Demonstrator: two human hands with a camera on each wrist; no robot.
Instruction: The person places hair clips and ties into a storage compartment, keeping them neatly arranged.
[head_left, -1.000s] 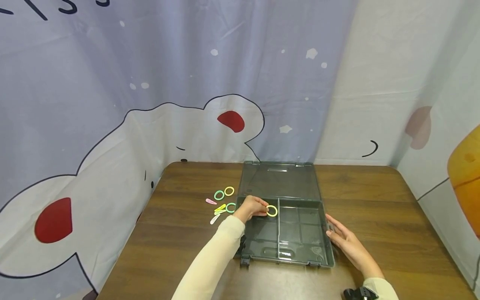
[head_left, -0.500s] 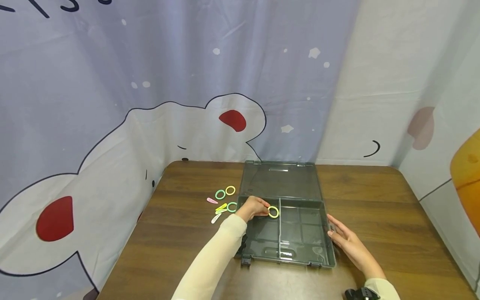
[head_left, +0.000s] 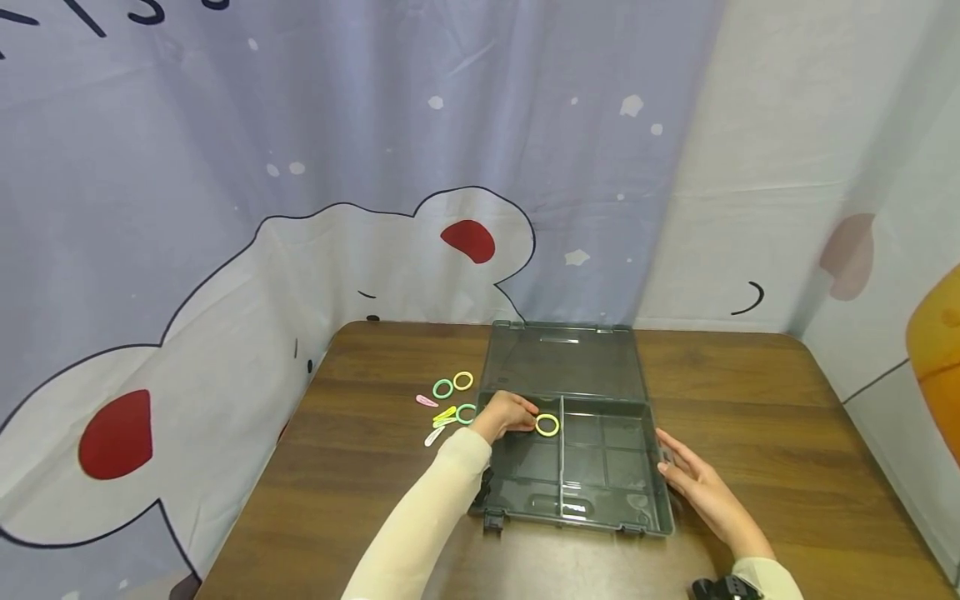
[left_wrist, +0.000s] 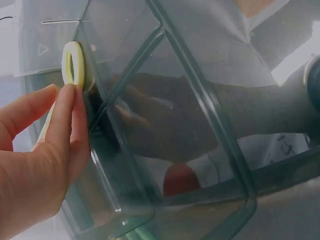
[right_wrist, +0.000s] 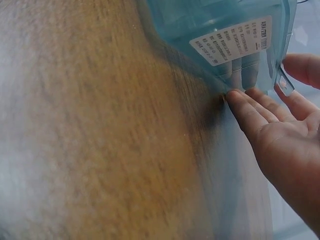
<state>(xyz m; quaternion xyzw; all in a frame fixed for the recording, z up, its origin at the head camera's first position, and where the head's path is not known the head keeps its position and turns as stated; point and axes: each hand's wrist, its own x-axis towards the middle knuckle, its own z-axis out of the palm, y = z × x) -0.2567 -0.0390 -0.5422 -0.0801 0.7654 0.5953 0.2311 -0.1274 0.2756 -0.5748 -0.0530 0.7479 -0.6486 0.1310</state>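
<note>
A pale yellow hair tie is low in the left compartment of a transparent grey plastic box, beside the divider. My left hand reaches into that compartment, fingertips right at the edge of the hair tie. In the left wrist view, the index and middle fingertips meet its near end while the thumb stands apart. Along the box's right wall, my right hand rests with fairly straight fingers. The right wrist view shows its fingertips against the wall, near a white label.
Left of the box, on the brown table, lie green hair ties, another yellow hair tie, a pink snap clip, and yellow and white clips. The box lid is folded back towards the curtain.
The yellow hair tie looks flatter than a second ago, and my left fingertips have drawn slightly left from it. My right hand stays at the box. The head view has shifted slightly.
</note>
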